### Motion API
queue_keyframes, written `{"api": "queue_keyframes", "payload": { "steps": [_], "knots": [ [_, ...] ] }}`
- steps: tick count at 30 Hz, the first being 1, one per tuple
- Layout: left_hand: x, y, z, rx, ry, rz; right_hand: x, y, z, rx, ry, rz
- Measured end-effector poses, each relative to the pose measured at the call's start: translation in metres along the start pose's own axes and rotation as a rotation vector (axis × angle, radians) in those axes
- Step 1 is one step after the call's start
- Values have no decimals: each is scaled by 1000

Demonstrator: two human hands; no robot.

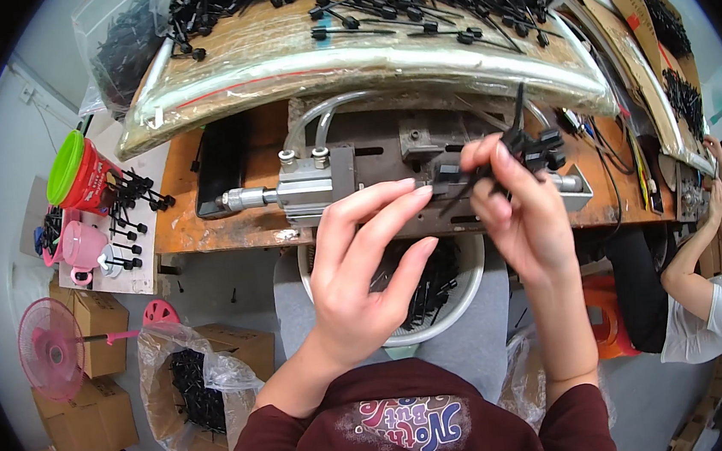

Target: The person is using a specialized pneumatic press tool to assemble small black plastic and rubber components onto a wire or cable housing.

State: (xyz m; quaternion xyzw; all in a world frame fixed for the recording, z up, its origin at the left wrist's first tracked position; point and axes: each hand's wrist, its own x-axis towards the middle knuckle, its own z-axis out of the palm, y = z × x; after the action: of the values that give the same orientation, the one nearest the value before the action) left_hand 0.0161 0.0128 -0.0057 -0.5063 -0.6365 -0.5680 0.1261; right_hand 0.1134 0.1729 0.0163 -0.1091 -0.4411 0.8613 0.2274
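Over the metal pneumatic fixture (310, 187), my right hand (523, 211) is closed on several black stemmed plastic parts (534, 146), their blocky heads poking out beside the thumb and fingers. My left hand (364, 259) has its fingers stretched and the thumb apart, with nothing visible between them. Its fingertips come close to a black piece at the fixture's middle; whether they touch it I cannot tell. Below both hands, a white basket (479, 279) on my lap holds many similar black parts.
A raised cardboard tray (276, 40) heaped with black parts spans the bench's back. Left are a red bucket with green rim (90, 176), pink cup (84, 245), pink fan (51, 349) and lined carton (234, 348). At right, another person (712, 306) works near cables.
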Motion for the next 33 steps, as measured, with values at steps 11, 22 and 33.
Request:
{"api": "queue_keyframes", "payload": {
  "steps": [11,22,33],
  "knots": [
    [-6,3,2,-67,-232,-65,-41,36,-18,173,-16,77],
    [-15,14,8,-270,-315,-272,-53,49,-29,-1243,-25,-751],
    [-15,5,1,-445,-362,-446,-55,56,-36,-456,63,-405]
  ]
}}
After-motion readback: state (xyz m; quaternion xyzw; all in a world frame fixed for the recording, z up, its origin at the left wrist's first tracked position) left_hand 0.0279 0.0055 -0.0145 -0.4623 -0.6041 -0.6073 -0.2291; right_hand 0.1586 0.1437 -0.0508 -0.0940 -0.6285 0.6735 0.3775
